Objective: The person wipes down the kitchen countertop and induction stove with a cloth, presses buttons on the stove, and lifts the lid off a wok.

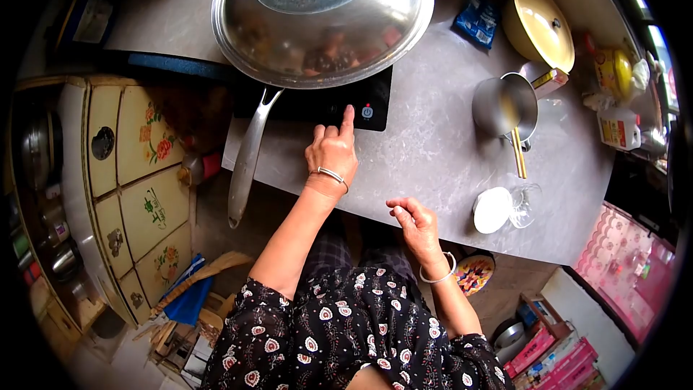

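Note:
My left hand (333, 155) reaches over the counter's front edge, its index finger stretched onto the black induction cooktop (375, 94) beside the power button, where a small red light shows. The other fingers are curled and hold nothing that I can see. On the cooktop sits a large pan with a domed metal lid (317, 36); its long metal handle (249, 159) points toward me, left of that hand. My right hand (417, 228) hovers at the counter's edge, fingers loosely bent and thumb apart, with nothing in it.
On the grey counter (426, 152) to the right stand a metal pot (498, 105) with chopsticks (519, 155), a white bowl (492, 210), a clear glass dish (525, 206), a blue packet (476, 20) and yellow basins (538, 18). A tiled cabinet (137, 173) is at left.

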Tool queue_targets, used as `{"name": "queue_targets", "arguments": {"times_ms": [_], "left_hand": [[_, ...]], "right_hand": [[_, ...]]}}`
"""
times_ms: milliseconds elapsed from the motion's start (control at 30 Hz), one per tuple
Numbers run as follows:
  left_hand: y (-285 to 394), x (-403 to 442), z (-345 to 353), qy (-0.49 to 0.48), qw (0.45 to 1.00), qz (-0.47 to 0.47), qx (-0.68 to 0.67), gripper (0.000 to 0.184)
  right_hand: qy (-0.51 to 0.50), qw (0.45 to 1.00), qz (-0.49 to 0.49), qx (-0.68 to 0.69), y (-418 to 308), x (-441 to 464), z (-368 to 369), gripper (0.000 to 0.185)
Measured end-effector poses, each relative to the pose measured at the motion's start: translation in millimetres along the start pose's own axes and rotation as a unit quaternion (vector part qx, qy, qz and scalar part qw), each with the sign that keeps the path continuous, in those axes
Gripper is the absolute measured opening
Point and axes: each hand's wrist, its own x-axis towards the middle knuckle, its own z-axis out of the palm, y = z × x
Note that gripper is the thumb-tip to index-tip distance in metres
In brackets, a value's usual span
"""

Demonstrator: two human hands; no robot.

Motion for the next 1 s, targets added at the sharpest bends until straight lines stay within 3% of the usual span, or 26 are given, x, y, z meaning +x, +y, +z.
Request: {"name": "queue_targets", "arguments": {"times_ms": [267, 433, 1000], "left_hand": [[8, -9, -5, 0.020, 0.998, 0.017, -0.063, 0.056], [14, -1, 7, -0.019, 0.999, 0.026, -0.038, 0.058], [7, -4, 5, 0.020, 0.999, -0.005, -0.046, 0.057]], "right_hand": [[0.010, 1.000, -0.024, -0.007, 6, -1, 2, 0.011], [0.000, 1.000, -0.014, -0.009, 8, 0, 2, 0.010], [0.001, 1.000, -0.005, 0.000, 2, 2, 4, 0.011]]}}
